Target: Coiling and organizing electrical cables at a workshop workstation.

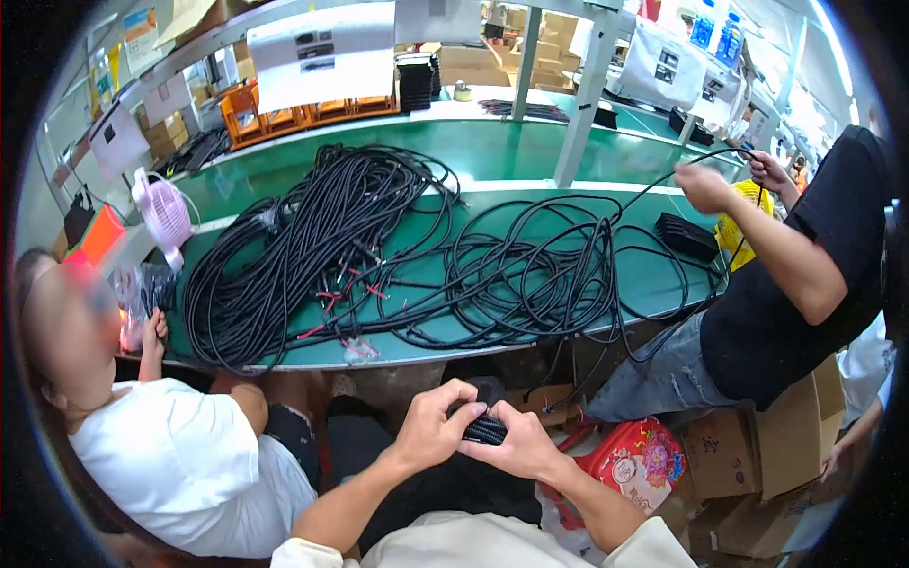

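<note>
Green worktop (492,197) is carrying black cables (294,256) across mid-frame, seemingly within reach; at lower centre, left hand (437,431) and right hand (521,443) are pressing fingers around a compact black bundle (486,430), apparently keeping its turns together.

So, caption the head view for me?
Left hand and right hand grip a black bundle near a table of cables.

The green bench (485,199) carries a heap of black cables (294,246) at left, loose cable loops (606,248) at centre, a black stack (686,237) at right and clear plastic (360,351) near its front edge.
</note>
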`<state>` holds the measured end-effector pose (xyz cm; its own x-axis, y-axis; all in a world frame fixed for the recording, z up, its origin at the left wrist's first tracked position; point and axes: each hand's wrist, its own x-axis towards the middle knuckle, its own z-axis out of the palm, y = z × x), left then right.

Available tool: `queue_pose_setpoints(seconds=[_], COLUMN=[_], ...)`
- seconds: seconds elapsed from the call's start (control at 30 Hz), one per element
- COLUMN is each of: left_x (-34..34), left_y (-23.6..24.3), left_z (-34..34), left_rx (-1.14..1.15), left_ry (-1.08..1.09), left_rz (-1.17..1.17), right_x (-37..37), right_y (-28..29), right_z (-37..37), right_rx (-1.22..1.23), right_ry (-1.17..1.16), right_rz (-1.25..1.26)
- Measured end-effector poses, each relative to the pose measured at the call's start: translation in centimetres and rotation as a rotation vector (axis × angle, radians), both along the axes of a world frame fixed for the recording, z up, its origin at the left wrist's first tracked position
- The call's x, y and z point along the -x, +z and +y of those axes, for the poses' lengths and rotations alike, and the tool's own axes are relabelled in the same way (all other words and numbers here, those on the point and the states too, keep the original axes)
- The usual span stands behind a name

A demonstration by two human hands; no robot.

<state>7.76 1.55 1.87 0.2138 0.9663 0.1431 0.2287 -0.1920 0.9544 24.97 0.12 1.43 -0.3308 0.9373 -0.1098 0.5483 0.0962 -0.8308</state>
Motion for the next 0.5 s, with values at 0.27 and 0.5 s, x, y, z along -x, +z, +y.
queue_pose_setpoints(seconds=[0.27,0.5], left_x=[-2.0,-3.2], left_y=[-4.2,-6.2], left_z=[-0.1,-0.8], left_rx=[-0.123,0.22], left_ry=[-0.017,-0.041], left_rz=[0.095,0.004], right_x=[-0.1,-0.9], right_y=[-7.7,-9.0], right_z=[-0.5,0.5], right_rx=[-0.051,0.91], right_ry=[0.047,0.174], right_rz=[0.087,0.654])
